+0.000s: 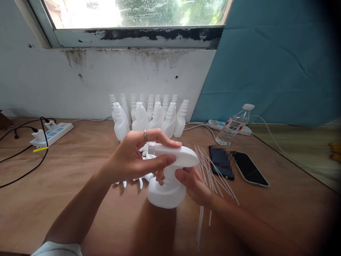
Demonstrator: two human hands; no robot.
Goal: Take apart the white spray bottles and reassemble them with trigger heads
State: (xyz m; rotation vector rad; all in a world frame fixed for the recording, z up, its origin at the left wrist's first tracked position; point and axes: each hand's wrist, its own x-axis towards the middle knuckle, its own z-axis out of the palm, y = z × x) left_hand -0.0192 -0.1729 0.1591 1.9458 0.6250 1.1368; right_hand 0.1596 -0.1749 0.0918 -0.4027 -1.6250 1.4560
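Observation:
A white spray bottle (pixel 166 195) is in front of me, with a white trigger spray head (pixel 186 155) on its neck. My left hand (pixel 144 156) grips the spray head, thumb on the near side and fingers over the top. Around the bottle's neck, just under the head, my right hand (pixel 193 181) is closed. Its far fingers are hidden by the bottle. Behind my left hand lie several white spray heads (pixel 147 176), partly covered. Thin white tubes (pixel 213 174) are spread on the table beside my right hand.
Several open white bottles (pixel 140 119) stand in rows by the wall. Two phones (pixel 252 169) and a tilted clear water bottle (pixel 230 126) are at the right. Power strips (pixel 57 134) with cables lie at the left and back right on the wooden table (pixel 80 156).

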